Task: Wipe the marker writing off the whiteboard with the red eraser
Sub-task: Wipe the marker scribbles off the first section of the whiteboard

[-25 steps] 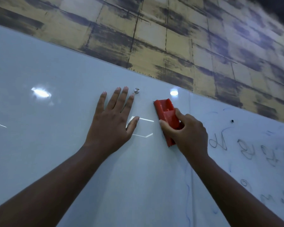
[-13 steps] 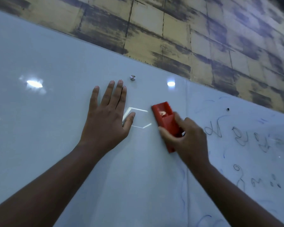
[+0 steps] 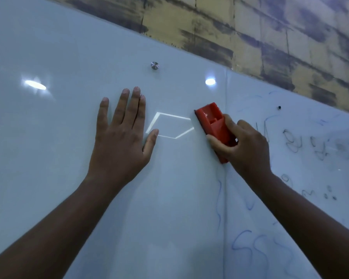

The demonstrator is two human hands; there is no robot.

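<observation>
A glossy whiteboard (image 3: 48, 158) fills most of the view, tilted down to the right. My right hand (image 3: 244, 146) grips the red eraser (image 3: 212, 121) and holds its pad against the board just left of the seam between two panels. My left hand (image 3: 121, 133) lies flat on the board to the left, fingers straight and pointing up. Faint marker writing (image 3: 302, 141) covers the right panel, and blue scrawls (image 3: 250, 244) run lower down by the seam.
A round metal mounting stud (image 3: 154, 65) sits above my left hand. Light reflections (image 3: 35, 84) and a bright hexagon outline (image 3: 169, 125) show on the board. A yellow and dark patterned wall (image 3: 250, 27) runs above the board's top edge.
My right hand has slid the eraser down and to the right, toward the seam. My left hand stays flat on the board. The view has shifted lower.
</observation>
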